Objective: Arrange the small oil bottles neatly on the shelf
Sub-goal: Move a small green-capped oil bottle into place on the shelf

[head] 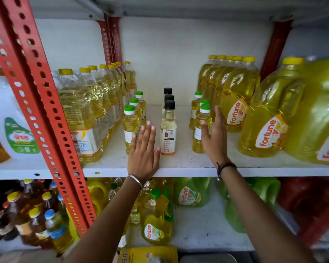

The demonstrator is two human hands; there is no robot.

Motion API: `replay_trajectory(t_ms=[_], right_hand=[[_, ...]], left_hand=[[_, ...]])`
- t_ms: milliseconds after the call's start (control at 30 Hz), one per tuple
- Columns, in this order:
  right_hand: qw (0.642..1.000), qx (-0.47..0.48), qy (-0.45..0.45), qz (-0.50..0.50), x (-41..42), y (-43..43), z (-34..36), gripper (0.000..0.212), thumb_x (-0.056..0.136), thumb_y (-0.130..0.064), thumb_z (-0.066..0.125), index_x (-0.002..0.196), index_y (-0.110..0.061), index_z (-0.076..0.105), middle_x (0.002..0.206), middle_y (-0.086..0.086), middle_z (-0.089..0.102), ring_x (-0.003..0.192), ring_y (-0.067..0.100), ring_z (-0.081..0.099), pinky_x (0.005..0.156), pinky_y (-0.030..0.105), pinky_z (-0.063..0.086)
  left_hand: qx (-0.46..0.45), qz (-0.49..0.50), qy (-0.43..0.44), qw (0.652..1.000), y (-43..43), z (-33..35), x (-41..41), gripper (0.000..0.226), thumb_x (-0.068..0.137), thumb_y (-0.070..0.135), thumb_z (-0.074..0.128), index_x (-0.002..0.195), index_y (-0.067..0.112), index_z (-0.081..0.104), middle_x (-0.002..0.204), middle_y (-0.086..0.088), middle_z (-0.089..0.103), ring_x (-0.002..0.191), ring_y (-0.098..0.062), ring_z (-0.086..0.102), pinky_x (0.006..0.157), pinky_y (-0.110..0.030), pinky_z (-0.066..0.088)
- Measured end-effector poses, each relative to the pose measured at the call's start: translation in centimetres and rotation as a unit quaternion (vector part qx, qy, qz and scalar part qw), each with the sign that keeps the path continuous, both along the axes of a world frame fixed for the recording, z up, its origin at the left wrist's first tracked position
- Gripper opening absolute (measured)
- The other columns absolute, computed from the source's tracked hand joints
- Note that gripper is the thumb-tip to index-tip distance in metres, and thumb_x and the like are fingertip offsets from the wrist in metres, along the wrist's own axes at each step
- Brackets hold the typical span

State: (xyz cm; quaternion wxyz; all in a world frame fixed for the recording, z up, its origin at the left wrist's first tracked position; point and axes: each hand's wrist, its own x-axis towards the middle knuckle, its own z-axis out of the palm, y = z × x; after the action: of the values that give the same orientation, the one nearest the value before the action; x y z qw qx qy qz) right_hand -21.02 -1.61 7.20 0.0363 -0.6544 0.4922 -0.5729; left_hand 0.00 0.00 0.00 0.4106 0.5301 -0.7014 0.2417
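Note:
On the white shelf stand three short rows of small oil bottles. A left row of green-capped yellow bottles runs front to back. The middle row has black-capped bottles. On the right is another green-capped row. My left hand is flat with fingers straight, against the right side of the left row's front bottle. My right hand is flat too, pressed against the right side of the right row's front bottle. Neither hand holds anything.
Tall yellow-capped oil bottles line the left of the shelf. Large Fortune jugs fill the right. A red perforated upright slants across the left. The shelf below holds more oil bottles and green jugs.

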Motion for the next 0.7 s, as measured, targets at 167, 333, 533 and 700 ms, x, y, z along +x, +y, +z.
replay_trajectory(t_ms=[167,333,533,700], right_hand=[[0.987,0.058,-0.136,0.065,-0.7,-1.7,1.3,0.049,0.095,-0.022,0.051,0.140,-0.012,0.036,0.137,0.007,0.053,0.122,0.015,0.050,0.099,0.023,0.043],[0.980,0.077,-0.168,0.077,-1.3,-2.3,1.9,0.042,0.088,-0.018,0.061,0.129,-0.011,0.052,0.112,-0.001,0.062,0.105,0.012,0.056,0.083,0.016,0.044],[0.990,0.076,-0.115,0.025,-2.2,-3.1,2.6,0.036,0.078,-0.024,0.072,0.111,-0.013,0.063,0.101,0.003,0.061,0.088,0.012,0.054,0.077,0.029,0.046],[0.985,0.102,-0.135,0.032,-2.3,-3.3,2.7,0.036,0.076,-0.032,0.073,0.105,-0.017,0.058,0.110,0.006,0.062,0.096,0.015,0.056,0.082,0.031,0.047]], left_hand=[[0.004,0.023,-0.003,1.000,0.0,0.0,-0.1,0.062,0.097,0.033,0.027,0.152,0.008,0.012,0.159,-0.006,0.007,0.148,-0.020,0.003,0.119,-0.036,-0.003],[0.002,0.026,-0.014,1.000,-0.1,-0.2,0.0,0.062,0.097,0.033,0.026,0.151,0.007,0.012,0.159,-0.006,0.007,0.148,-0.020,0.004,0.119,-0.037,-0.001],[0.012,0.020,-0.007,1.000,0.2,0.0,-0.2,0.061,0.098,0.033,0.026,0.151,0.006,0.014,0.159,-0.007,0.009,0.148,-0.020,0.004,0.119,-0.037,0.000],[0.016,0.023,-0.006,1.000,0.3,0.1,-0.2,0.060,0.098,0.033,0.026,0.151,0.006,0.015,0.159,-0.007,0.009,0.148,-0.019,0.004,0.119,-0.038,0.001]])
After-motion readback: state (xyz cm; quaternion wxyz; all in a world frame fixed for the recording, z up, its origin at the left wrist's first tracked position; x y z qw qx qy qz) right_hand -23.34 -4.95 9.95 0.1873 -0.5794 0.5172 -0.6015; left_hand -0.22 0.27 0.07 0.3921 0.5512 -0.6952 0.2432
